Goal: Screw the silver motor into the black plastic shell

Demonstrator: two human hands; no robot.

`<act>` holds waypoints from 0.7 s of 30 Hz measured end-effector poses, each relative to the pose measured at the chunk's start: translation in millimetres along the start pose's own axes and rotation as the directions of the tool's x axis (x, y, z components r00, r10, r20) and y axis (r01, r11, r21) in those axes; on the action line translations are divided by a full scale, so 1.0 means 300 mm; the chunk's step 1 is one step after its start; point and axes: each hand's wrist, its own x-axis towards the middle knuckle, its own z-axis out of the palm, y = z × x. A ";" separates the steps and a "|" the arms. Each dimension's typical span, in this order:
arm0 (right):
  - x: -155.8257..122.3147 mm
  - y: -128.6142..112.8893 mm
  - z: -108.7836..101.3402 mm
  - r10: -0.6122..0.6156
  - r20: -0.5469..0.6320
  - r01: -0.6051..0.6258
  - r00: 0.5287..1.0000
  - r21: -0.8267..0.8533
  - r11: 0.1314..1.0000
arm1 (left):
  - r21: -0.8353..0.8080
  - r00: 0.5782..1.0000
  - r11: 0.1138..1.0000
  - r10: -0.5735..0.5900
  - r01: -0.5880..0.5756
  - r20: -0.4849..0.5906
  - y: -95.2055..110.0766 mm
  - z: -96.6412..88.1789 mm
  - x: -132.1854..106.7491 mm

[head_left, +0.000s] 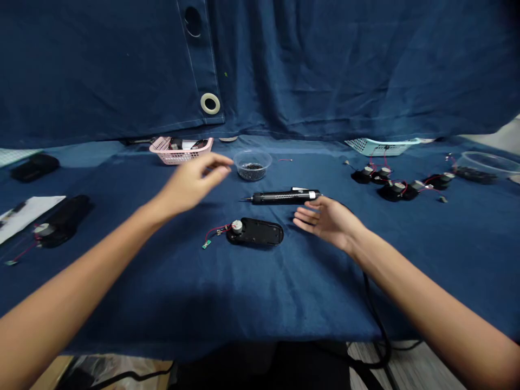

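Bare forearms are stretching over blue cloth, the left hand loosely spread near a bowl of black screws, the right hand spread open beside an electric screwdriver, while a wired motor housing is lying uncovered.

- the cloth over the table was plain deep navy, and the curtain behind it was denim blue with white stitching at upper left
- the basket at top centre-left was pink with a lattice of little holes
- the basket at upper right was pale mint, same lattice
- the electric screwdriver at centre was black with a silver band
- the housing below it was black, with red wires running to a tiny green circuit board
- the tape roll at upper centre-left was cream
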 end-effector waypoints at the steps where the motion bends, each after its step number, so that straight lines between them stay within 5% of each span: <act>1: 0.029 0.023 0.006 0.066 -0.010 -0.066 0.998 0.041 0.997 | 0.018 0.998 1.000 0.003 -0.005 0.060 -0.019 0.039 0.020; 4: 0.084 0.059 0.011 0.162 -0.019 -0.157 0.987 0.148 0.976 | 0.073 0.963 0.997 0.004 -0.025 0.268 -0.091 0.174 0.099; 9: 0.096 0.046 0.022 0.217 0.019 -0.215 0.976 0.236 0.948 | 0.117 0.904 0.991 0.004 -0.060 0.427 -0.167 0.320 0.218; 14: 0.121 0.061 0.050 0.216 0.042 -0.220 0.975 0.262 0.940 | 0.136 0.881 0.978 0.079 -0.160 0.466 -0.154 0.343 0.245; 21: 0.147 0.076 0.050 0.195 0.064 -0.205 0.979 0.246 0.947 | 0.191 0.909 0.957 0.130 -0.220 0.395 -0.134 0.347 0.195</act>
